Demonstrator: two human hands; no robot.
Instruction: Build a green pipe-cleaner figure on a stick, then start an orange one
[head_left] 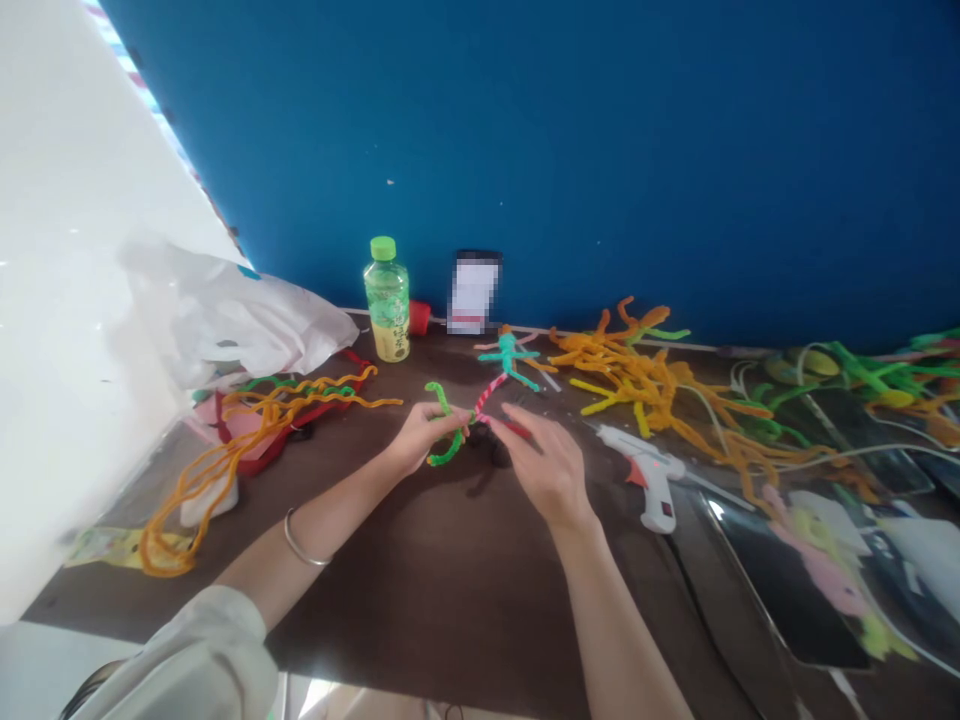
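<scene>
My left hand [420,435] pinches a bent green pipe cleaner [448,452] whose ends curve up and down beside the fingers. A pink-and-red striped pipe cleaner [491,392] meets it at my fingertips and slants up to the right. My right hand [546,470] is at this joint, thumb and fingers closing around the striped piece, though the exact grip is partly hidden. Just beyond lies a small turquoise pipe-cleaner figure [508,352] with spread limbs. A white glue gun [651,478] with an orange trigger rests right of my right hand.
Orange pipe cleaners lie in a pile [645,375] at right and a looped bundle [202,480] at left. A green-capped bottle [388,310] and a phone [474,292] stand by the blue wall. A tablet [780,590] and cables occupy the right; a plastic bag [247,310] sits left.
</scene>
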